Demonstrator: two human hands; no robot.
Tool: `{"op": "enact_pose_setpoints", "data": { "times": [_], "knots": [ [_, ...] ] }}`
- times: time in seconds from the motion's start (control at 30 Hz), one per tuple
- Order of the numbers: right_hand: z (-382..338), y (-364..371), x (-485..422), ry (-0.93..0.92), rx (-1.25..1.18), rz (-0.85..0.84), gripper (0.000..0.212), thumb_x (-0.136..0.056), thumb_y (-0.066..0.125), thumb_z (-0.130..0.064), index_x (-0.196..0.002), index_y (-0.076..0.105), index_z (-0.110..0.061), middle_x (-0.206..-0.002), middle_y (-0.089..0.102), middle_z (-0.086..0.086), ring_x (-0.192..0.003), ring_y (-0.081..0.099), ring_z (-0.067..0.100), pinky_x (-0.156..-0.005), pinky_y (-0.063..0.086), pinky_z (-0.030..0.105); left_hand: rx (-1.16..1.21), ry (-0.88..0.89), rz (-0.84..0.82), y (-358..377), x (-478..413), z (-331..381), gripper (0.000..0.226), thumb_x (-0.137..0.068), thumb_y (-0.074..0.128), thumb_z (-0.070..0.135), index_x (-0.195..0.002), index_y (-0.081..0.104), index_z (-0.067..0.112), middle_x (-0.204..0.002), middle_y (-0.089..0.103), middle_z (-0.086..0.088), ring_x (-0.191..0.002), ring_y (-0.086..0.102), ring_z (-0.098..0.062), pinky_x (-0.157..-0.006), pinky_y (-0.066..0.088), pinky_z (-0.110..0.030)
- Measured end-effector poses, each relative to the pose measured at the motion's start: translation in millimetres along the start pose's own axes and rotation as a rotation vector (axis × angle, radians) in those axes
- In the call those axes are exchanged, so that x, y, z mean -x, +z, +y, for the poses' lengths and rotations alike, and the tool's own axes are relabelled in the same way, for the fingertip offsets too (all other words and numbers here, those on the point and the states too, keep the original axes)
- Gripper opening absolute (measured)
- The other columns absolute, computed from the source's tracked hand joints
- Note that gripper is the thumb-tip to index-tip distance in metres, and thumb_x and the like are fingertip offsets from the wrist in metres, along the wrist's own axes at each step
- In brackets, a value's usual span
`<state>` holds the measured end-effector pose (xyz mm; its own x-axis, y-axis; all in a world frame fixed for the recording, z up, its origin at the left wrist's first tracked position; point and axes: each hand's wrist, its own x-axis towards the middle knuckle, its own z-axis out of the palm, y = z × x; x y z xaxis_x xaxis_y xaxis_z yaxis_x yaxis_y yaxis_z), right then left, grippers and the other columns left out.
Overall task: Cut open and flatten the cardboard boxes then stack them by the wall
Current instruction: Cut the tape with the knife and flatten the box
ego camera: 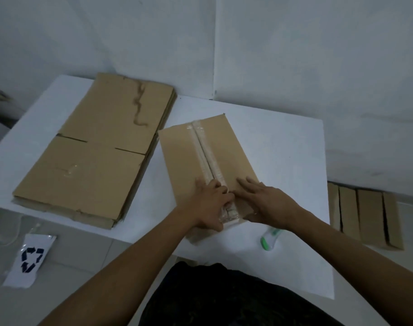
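— What's nearest?
— A cutter [270, 238] on the white surface [295, 149], half hidden under the right forearm. To the left, on the floor, lies a bag [29, 257] with a recycling mark; I can't tell what's in it.
— And the grips?
— The left grip [210, 203] curls its fingers into the taped seam at the near end of the box [236, 147]. The right grip [266, 203] lies flat on the right flap, fingers straight, holding nothing.
— The box?
— It's mid-surface with its flaps down and the seam slit; the inside can't be seen.
— Farther off?
— A stack [92, 149] of flattened boxes on the surface's left, reaching toward the wall [295, 55]. There's more cardboard [365, 215] on the floor at right, by the wall.
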<state>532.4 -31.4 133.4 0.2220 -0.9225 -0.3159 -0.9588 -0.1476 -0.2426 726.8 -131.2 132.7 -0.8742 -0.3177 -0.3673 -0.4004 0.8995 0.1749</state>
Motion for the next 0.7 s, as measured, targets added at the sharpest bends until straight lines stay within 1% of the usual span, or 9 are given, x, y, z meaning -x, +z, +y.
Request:
{"op": "enact_pose_setpoints", "data": {
  "times": [0.13, 0.2, 0.23, 0.3, 0.37, 0.43, 0.5, 0.63, 0.7],
  "knots": [
    [5.3, -4.1, 1.4, -0.035, 0.015, -0.031, 0.077, -0.093, 0.064, -0.048, -0.157, 0.023, -0.035, -0.168, 0.007, 0.003, -0.154, 0.012, 0.025, -0.113, 0.036, 0.041, 0.041, 0.000, -0.045, -2.5, 0.6, 1.2, 0.039, -0.076, 0.068, 0.047, -0.111, 0.061, 0.030, -0.118, 0.045, 0.000, -0.125, 0.031, -0.024, -0.105, 0.022, -0.058],
    [6.4, -5.2, 1.0, -0.038, 0.024, -0.044, 0.076, -0.093, 0.063, -0.049, -0.157, 0.024, -0.035, -0.168, 0.008, 0.004, -0.154, 0.013, 0.025, -0.111, 0.037, 0.041, 0.094, 0.006, -0.037, -2.1, 1.9, 1.6, 0.027, -0.077, 0.068, 0.043, -0.100, 0.061, 0.031, -0.116, 0.044, 0.000, -0.124, 0.030, -0.024, -0.108, 0.018, -0.060],
    [6.6, -5.8, 0.6, -0.040, 0.026, -0.047, 0.075, -0.094, 0.062, -0.049, -0.157, 0.025, -0.035, -0.168, 0.009, 0.004, -0.154, 0.014, 0.025, -0.110, 0.038, 0.041, 0.139, 0.013, -0.013, -0.9, 3.1, 1.5, 0.017, -0.077, 0.068, 0.039, -0.089, 0.057, 0.032, -0.110, 0.043, 0.001, -0.120, 0.031, -0.023, -0.108, 0.018, -0.060],
    [7.3, -7.5, 0.7, -0.048, 0.022, -0.042, 0.073, -0.094, 0.062, -0.049, -0.157, 0.026, -0.036, -0.168, 0.010, 0.004, -0.153, 0.015, 0.025, -0.109, 0.039, 0.041, 0.228, 0.023, 0.044, 1.3, 7.5, 2.4, 0.023, -0.081, 0.064, 0.027, -0.071, 0.043, 0.030, -0.098, 0.041, 0.003, -0.108, 0.032, -0.020, -0.109, 0.019, -0.058],
    [8.3, -8.0, 1.0, -0.067, 0.008, -0.023, 0.072, -0.094, 0.062, -0.049, -0.156, 0.028, -0.035, -0.167, 0.012, 0.005, -0.153, 0.017, 0.027, -0.108, 0.040, 0.043, 0.273, 0.029, 0.135, 3.4, 11.9, 0.2, 0.029, -0.085, 0.061, 0.022, -0.068, 0.039, 0.027, -0.093, 0.040, 0.003, -0.101, 0.031, -0.017, -0.111, 0.021, -0.055],
    [8.7, -7.6, 1.1, -0.088, 0.019, -0.022, 0.070, -0.094, 0.063, -0.048, -0.155, 0.032, -0.033, -0.166, 0.015, 0.008, -0.152, 0.019, 0.029, -0.108, 0.041, 0.045, 0.241, 0.028, 0.193, 5.9, 14.1, -3.3, 0.029, -0.084, 0.064, 0.024, -0.070, 0.039, 0.026, -0.094, 0.041, 0.003, -0.102, 0.033, -0.018, -0.112, 0.022, -0.054],
    [10.1, -5.9, 0.8, -0.114, 0.044, -0.007, 0.068, -0.093, 0.065, -0.046, -0.153, 0.038, -0.030, -0.164, 0.022, 0.011, -0.150, 0.025, 0.032, -0.102, 0.047, 0.047, 0.184, 0.031, 0.131, 7.5, 14.9, -2.6, 0.026, -0.082, 0.067, 0.036, -0.078, 0.043, 0.027, -0.103, 0.041, 0.003, -0.112, 0.033, -0.018, -0.116, 0.016, -0.055],
    [17.1, 2.8, -1.3, -0.216, 0.173, 0.092, 0.059, -0.085, 0.072, -0.046, -0.137, 0.059, -0.023, -0.143, 0.052, 0.015, -0.126, 0.055, 0.037, -0.067, 0.059, 0.041, 0.046, -0.011, 0.055, 16.5, 10.0, 6.1, 0.040, -0.084, 0.065, 0.047, -0.114, 0.053, 0.023, -0.124, 0.044, 0.000, -0.130, 0.029, -0.019, -0.119, 0.008, -0.057],
    [19.9, 9.7, -2.3, -0.287, 0.254, 0.167, 0.045, -0.092, 0.056, -0.048, -0.127, 0.065, -0.022, -0.133, 0.060, 0.012, -0.115, 0.062, 0.034, -0.057, 0.057, 0.036, 0.053, -0.033, 0.098, 22.3, 8.3, 7.4, 0.043, -0.085, 0.065, 0.044, -0.119, 0.053, 0.022, -0.127, 0.047, 0.000, -0.131, 0.032, -0.019, -0.120, 0.011, -0.055]
  ]
}}
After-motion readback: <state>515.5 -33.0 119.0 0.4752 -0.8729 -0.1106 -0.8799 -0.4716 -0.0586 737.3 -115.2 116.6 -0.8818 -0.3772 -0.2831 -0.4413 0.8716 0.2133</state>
